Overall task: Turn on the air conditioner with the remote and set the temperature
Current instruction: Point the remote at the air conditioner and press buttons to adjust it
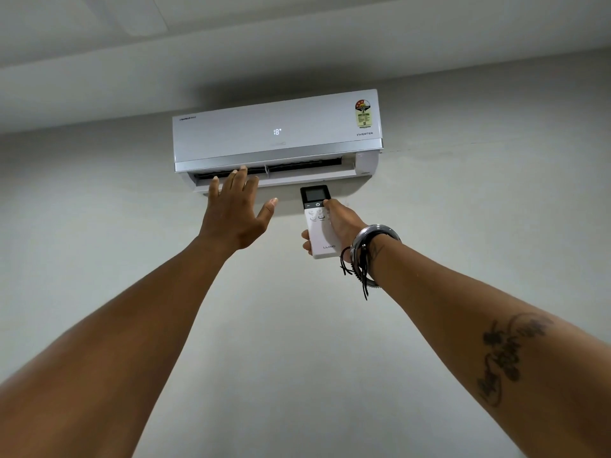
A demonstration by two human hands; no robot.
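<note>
Right grip [342, 226] around remote [319, 223], thumb seemingly beside power button.

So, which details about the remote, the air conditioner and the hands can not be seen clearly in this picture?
Head view only:
- Remote screen: too small and dark to read.
- Remote's right-side buttons: covered by the right hand.
- Left hand: whether its fingers touch the air conditioner or hover in front cannot be told.
- Small text on the unit's sticker: too small.
- Airflow: not visible.
</note>
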